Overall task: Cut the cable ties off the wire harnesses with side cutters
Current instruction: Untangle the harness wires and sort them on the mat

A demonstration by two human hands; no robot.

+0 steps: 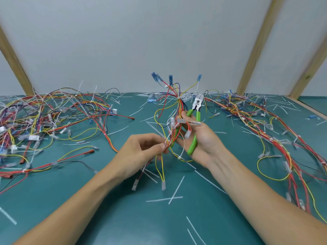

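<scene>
Head view, looking forward and down: both forearms reach in over a teal table (106, 209).

Right hand (200, 138): palm turned up, raised above the table. The green-handled side cutters (195, 119) lie across the palm, and the fingers curl around the handles. The metal head points up and away from the person. The blades appear nearly closed; no cable tie can be seen between them. Several strands of the wire harness (174, 112) also pass across this hand's fingers.

Left hand (141, 152): fingers curled, thumb and fingertips pinching the red and yellow wires of the same harness at its lower part, just beside the right hand's fingers.

Wire harness in hand: held upright between the two hands, above the middle of the table. Upper ends fan out and carry blue connectors (170, 79). A white cable tie (178, 98) binds the strands at the point where they fan out, just left of the cutter head. Lower ends hang below the left hand and finish in clear connectors (163, 185).

Table contents:
- Left pile of harnesses (44, 121), tangled, in red, yellow, black and white.
- Right pile of harnesses (274, 135), running from the far edge toward the near right.
- Cut tie pieces (175, 191), white strips scattered over the surface between and around the piles.

Behind the table stands a pale wall (141, 41) with wooden posts (256, 46).
</scene>
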